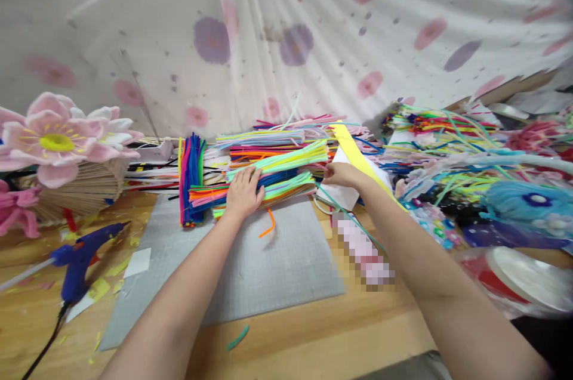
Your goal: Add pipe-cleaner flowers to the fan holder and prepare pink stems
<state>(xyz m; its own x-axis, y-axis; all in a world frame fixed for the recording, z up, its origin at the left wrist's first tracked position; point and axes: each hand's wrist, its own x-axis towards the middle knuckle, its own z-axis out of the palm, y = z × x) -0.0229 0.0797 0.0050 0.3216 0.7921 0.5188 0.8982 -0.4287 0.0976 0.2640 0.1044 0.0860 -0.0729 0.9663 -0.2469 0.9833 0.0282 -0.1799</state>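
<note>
A thick stack of colourful pipe cleaners lies at the back of a grey cutting mat. My left hand rests flat on the stack with its fingers spread. My right hand is closed in a pinch at the right end of the stack, on a pipe cleaner end that I cannot single out. A teal pipe cleaner runs from near that hand down along my right forearm. A bent orange piece lies on the mat below the stack.
A blue glue gun lies on the wooden table at left, below pink fabric flowers. More pipe cleaners and fuzzy flowers pile up at right, with a tape roll. A floral cloth hangs behind.
</note>
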